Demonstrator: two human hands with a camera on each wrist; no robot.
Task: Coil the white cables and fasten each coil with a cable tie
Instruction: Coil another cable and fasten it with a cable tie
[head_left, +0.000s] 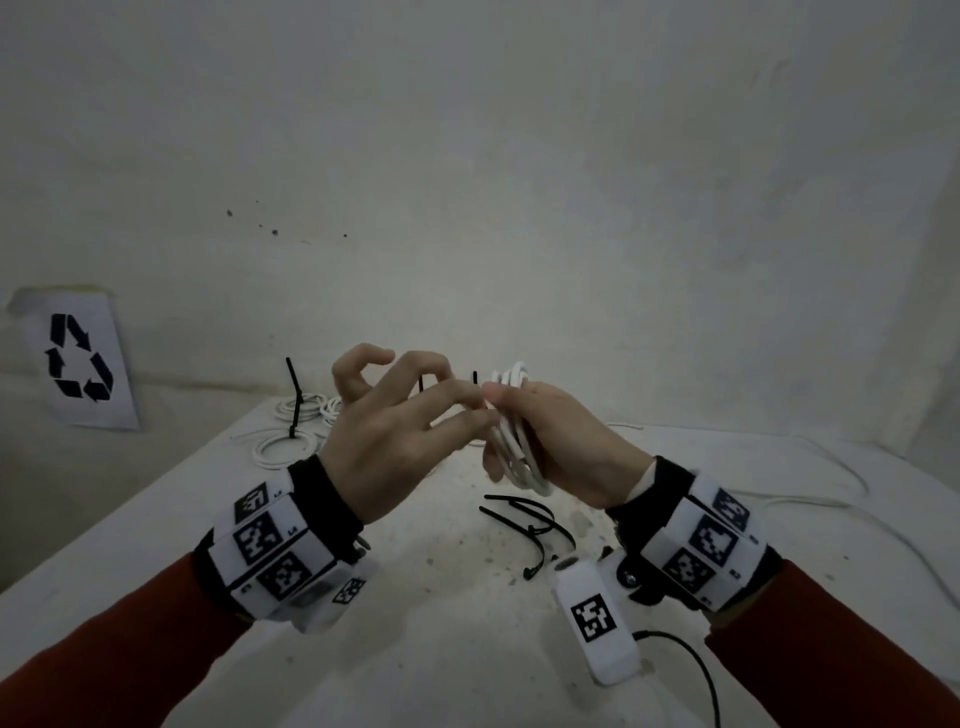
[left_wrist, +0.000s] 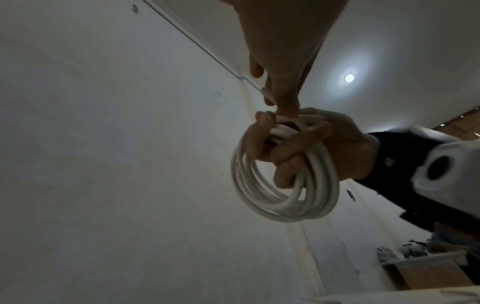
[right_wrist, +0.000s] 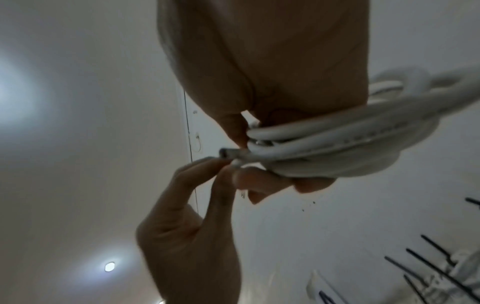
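My right hand (head_left: 519, 410) grips a coil of white cable (head_left: 511, 452) in the air above the table (head_left: 363, 649), fingers curled through its loops. In the left wrist view the coil (left_wrist: 259, 201) hangs as a round bundle from that right hand (left_wrist: 291, 152). My left hand (head_left: 480, 410) meets the coil from the left, thumb and fingers pinching the cable's free end. The right wrist view shows that cut end (right_wrist: 230, 154) between the left hand's fingertips (right_wrist: 207, 164), just beside the coil (right_wrist: 337, 139). No tie is on this coil.
Several loose black cable ties (head_left: 530, 525) lie on the table below my hands. Tied white coils (head_left: 291, 431) with black tie tails sticking up sit at the back left. Loose white cable (head_left: 831, 499) trails along the right. A recycling sign (head_left: 78, 358) leans on the wall.
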